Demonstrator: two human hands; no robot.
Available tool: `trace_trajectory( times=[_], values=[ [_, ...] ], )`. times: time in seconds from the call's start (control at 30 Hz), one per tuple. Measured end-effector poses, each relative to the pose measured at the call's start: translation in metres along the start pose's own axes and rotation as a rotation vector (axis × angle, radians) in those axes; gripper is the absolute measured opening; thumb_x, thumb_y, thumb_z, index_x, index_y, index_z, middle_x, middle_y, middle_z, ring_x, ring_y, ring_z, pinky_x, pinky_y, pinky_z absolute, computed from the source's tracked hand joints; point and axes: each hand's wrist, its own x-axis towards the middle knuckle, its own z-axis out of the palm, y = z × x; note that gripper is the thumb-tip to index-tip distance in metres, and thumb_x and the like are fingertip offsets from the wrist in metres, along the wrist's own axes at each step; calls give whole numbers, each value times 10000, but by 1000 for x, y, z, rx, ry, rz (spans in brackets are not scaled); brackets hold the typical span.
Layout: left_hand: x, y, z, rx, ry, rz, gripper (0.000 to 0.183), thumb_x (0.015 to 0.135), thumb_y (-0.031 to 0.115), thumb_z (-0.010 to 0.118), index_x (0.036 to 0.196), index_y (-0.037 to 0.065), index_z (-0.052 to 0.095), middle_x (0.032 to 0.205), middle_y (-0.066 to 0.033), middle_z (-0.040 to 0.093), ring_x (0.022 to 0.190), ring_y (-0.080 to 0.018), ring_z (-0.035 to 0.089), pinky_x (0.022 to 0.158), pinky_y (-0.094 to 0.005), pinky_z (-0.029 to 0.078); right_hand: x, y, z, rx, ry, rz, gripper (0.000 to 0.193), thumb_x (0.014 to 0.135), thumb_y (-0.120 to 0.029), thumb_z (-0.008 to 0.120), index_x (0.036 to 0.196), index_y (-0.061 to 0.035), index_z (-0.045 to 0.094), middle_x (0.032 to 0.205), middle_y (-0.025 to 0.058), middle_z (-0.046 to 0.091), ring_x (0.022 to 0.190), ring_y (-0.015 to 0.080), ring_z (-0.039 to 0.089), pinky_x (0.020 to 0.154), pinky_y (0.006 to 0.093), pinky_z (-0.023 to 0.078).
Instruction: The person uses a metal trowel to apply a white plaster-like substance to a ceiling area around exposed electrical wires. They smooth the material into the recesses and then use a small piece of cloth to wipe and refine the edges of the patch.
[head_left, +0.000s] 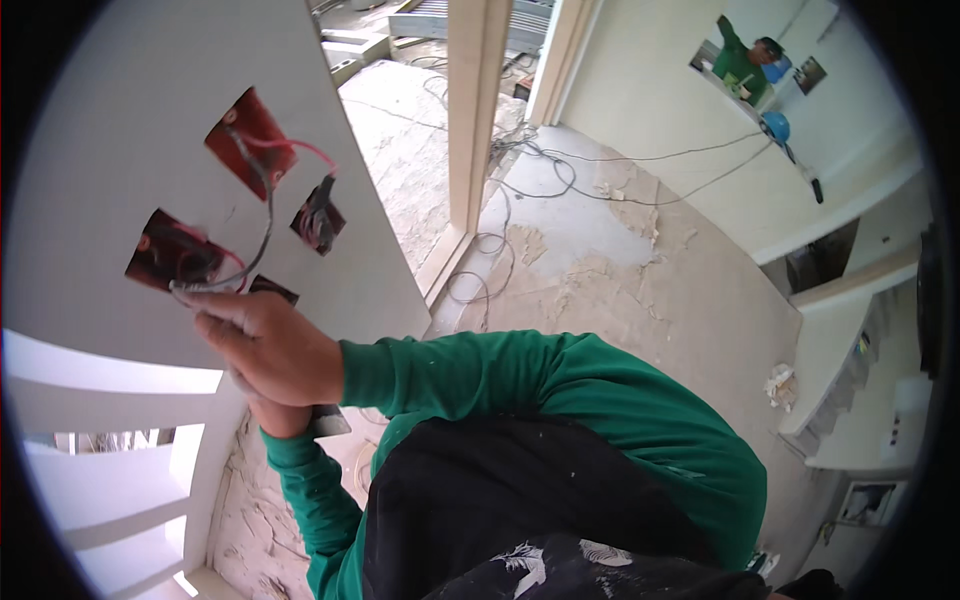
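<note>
My right hand (pixel 270 345) reaches across to the pale wall on the left, its fingers closed at the end of a dark electrical wire (pixel 268 215). This wire loops down from an upper red wall box (pixel 255 140), where a pink wire (pixel 300 146) also sticks out. The fingertips are beside a lower, dark red box (pixel 165 252) that has wires inside. Beneath the right hand is my left hand (pixel 272 412), its fingers mostly hidden. A flat greyish piece (pixel 332 424) shows next to the left wrist; I cannot tell whether it is held.
A small box opening (pixel 318 222) holds bundled wires. Cables (pixel 570 180) trail over the rough, patchy floor (pixel 620 270) near a door frame (pixel 470 120). White slatted framing (pixel 110 460) stands at left. A person in green (pixel 745 65) shows in a wall opening.
</note>
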Motion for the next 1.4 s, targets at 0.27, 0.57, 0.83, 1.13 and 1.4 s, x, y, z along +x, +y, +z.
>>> trace_trajectory(
  times=[0.27, 0.57, 0.83, 1.13, 1.4],
  values=[
    [20, 28, 18, -108, 103, 56, 539, 877, 217, 676, 1331, 2, 481, 1256, -232, 563, 1098, -397, 576, 876, -458, 478, 6, 31, 21, -132, 205, -116, 334, 996, -170, 521, 1259, 16, 611, 994, 196, 700, 891, 309, 686, 801, 363, 516],
    [13, 34, 11, -178, 161, 31, 505, 914, 230, 642, 1327, -17, 490, 1235, -225, 585, 1065, -372, 589, 880, -443, 476, -9, 2, 7, 38, 29, -13, 468, 981, -132, 480, 1404, 65, 432, 714, 140, 631, 450, 168, 595, 469, 315, 514],
    [2, 24, -5, -232, 180, 36, 480, 947, 242, 611, 1323, -33, 497, 1217, -219, 606, 1036, -350, 600, 883, -429, 475, 2, 7, 9, -18, 98, -170, 395, 975, -169, 516, 1255, 107, 483, 616, 110, 611, 441, 180, 590, 480, 318, 503],
    [10, 85, -28, -302, 243, -71, 328, 991, 215, 559, 1104, -89, 613, 848, -119, 642, 751, -231, 555, 702, -367, 450, 15, 7, -2, -159, 174, -205, 237, 949, -138, 511, 923, 67, 626, 625, 136, 648, 597, 257, 679, 639, 364, 539],
    [16, 70, -76, -289, 377, -173, 276, 1000, 160, 531, 843, -27, 658, 604, 17, 428, 562, -64, 368, 519, -240, 249, 16, 17, -7, -202, 138, -206, 345, 880, -49, 491, 1214, 38, 490, 611, 138, 592, 490, 201, 585, 489, 358, 468]
  ],
)
